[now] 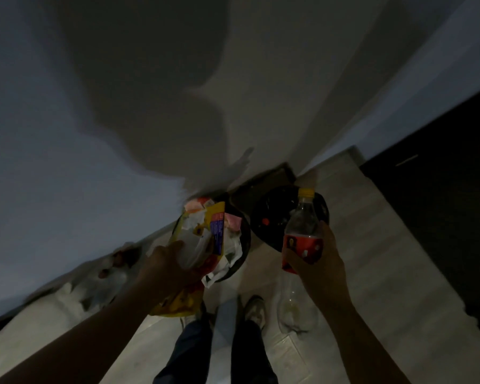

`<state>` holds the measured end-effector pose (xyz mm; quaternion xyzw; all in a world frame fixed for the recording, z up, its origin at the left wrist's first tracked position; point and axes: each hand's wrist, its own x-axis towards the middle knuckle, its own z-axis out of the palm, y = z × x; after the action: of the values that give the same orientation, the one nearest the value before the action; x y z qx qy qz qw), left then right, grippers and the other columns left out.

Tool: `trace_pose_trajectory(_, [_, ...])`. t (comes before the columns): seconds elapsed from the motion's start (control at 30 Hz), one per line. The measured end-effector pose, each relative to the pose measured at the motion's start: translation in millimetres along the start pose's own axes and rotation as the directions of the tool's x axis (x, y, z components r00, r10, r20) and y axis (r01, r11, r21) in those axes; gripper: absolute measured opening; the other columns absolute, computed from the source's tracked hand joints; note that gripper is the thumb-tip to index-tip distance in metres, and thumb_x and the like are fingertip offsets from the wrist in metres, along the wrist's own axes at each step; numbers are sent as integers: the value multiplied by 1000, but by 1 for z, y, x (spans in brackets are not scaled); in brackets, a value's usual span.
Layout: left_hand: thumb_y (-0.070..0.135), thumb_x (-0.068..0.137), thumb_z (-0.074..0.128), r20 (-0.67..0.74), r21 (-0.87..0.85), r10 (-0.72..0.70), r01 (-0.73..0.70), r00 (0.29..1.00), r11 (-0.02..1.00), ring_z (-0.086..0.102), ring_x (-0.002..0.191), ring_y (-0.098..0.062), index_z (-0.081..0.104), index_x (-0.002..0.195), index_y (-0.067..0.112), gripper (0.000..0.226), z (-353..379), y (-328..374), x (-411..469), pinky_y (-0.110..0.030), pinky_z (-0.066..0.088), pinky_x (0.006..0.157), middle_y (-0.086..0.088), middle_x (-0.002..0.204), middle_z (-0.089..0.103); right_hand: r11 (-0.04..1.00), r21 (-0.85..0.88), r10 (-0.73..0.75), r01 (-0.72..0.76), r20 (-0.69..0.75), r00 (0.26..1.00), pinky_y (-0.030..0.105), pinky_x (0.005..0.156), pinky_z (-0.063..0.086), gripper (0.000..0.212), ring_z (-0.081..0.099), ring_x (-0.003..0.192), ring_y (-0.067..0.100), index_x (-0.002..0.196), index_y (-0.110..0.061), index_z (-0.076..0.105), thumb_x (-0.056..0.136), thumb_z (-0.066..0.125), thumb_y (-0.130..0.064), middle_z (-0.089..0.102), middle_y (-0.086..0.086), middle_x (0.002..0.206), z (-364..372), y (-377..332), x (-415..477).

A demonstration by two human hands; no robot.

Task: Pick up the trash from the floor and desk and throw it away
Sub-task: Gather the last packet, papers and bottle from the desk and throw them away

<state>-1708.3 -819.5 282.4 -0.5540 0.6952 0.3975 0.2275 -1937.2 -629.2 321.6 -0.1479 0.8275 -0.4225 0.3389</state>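
Trash [205, 239], a wad of wrappers, sits at frame centre gripped in your left hand [166, 264] over a bin [245, 239], while your right hand [322, 259] curls round a bottle [302, 231] over a second bin [269, 217] just right.

We note dark blue long fabric trousers [247, 353] and pale off-white low sneakers [257, 311]; both forearms [94, 322] are bare.
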Motion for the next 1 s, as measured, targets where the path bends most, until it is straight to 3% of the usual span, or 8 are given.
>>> trace_pose_trajectory(0.07, [56,71,71,31,-1,-30,30,999,1000,52,104,-16,37,138,26,81,14,-3,13,-23,43,79,-4,133,46,999,-29,34,-34,-10,999,16,71,48,83,56,110,18,143,-28,32,75,79,-19,52,-1,128,4,21,15])
trace_pose_trajectory(0.17, [63,65,73,31,120,-26,22,999,992,55,106,-21,33,142,29,93,31,-1,28,-27,46,75,-6,129,50,993,-65,95,-96,-8,995,19,75,46,85,54,109,18,144,-25,32,74,80,-22,50,2,130,11,48,34])
trace_pose_trajectory(0.33, [60,69,73,67,184,-45,32,997,982,55,109,-22,32,143,25,91,52,1,53,-26,47,78,-8,130,49,989,-123,88,-84,25,996,3,50,42,80,51,85,-2,138,-30,37,72,81,-23,49,-10,115,27,80,52])
trace_pose_trajectory(0.43, [57,70,74,64,201,-50,36,997,979,55,111,-22,38,139,21,85,62,2,73,-27,46,77,-7,128,52,989,-114,103,-97,41,994,3,52,43,79,53,96,4,137,-30,38,72,81,-23,50,-9,118,39,99,57])
trace_pose_trajectory(0.57, [52,68,78,36,113,-40,36,999,993,52,115,-26,41,133,19,82,82,-1,109,-41,49,94,-7,128,51,990,-87,114,-107,80,990,-1,53,42,84,50,90,-5,141,-30,34,71,81,-21,47,-7,123,61,123,64])
trace_pose_trajectory(0.67, [47,66,81,-26,57,-19,20,999,998,47,121,-29,36,134,23,85,100,-8,139,-48,46,97,-8,131,46,986,-77,155,-147,112,982,4,51,45,89,52,97,6,144,-29,29,72,81,-24,45,-2,131,78,142,72])
trace_pose_trajectory(0.87, [57,64,77,15,342,-64,55,998,938,42,123,-36,31,138,22,94,141,-23,197,-52,42,100,-13,137,35,988,-55,150,-144,140,979,2,53,45,91,51,95,4,145,-28,29,71,81,-24,44,-1,132,106,176,90])
trace_pose_trajectory(1.0, [69,60,72,42,433,-84,58,996,899,38,126,-38,28,139,20,103,163,-28,217,-51,41,99,-14,141,29,985,-104,153,-138,153,976,8,53,48,93,48,110,11,146,-27,27,70,81,-27,43,-1,135,117,192,102])
